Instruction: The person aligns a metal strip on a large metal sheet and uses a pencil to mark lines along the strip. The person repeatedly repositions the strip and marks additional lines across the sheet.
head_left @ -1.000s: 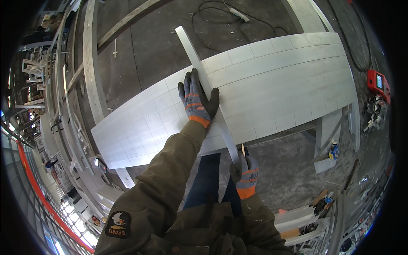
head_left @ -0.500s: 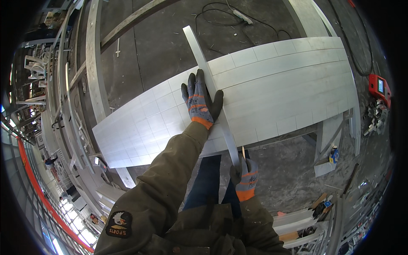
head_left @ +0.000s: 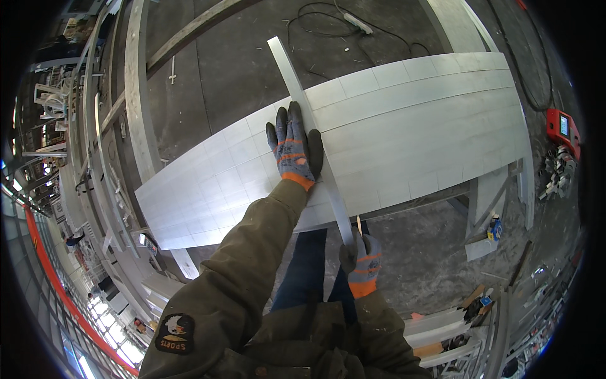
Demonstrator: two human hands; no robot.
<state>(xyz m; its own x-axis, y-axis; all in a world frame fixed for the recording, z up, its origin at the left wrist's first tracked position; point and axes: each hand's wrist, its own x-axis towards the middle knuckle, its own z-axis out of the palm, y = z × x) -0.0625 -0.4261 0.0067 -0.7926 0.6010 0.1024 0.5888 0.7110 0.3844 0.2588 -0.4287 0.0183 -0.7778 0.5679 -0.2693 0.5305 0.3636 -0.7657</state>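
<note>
A long pale panel (head_left: 416,132), its surface ruled with thin crossing lines, lies in front of me. Across it rests a straight metal bar (head_left: 287,69) whose far end juts past the panel's far edge. My left hand (head_left: 293,148), in a grey, orange and black glove, lies on the bar with stretched fingers along its left side and the thumb against it. At the panel's near edge my right hand (head_left: 362,262), gloved alike, is closed around the bar's near end. A slim, light, pointed stick like a pencil (head_left: 359,223) pokes up from its fingers.
Metal frame beams (head_left: 136,95) stand at the far left. A black cable with a white power strip (head_left: 357,23) lies on the floor beyond the panel. To the right are a red device with a screen (head_left: 563,129) and a blue tape measure (head_left: 494,228).
My left thumb has drawn in from the bar's right side toward the other fingers. The bar and panel appear slightly shifted left and up in view; my right hand keeps its hold.
</note>
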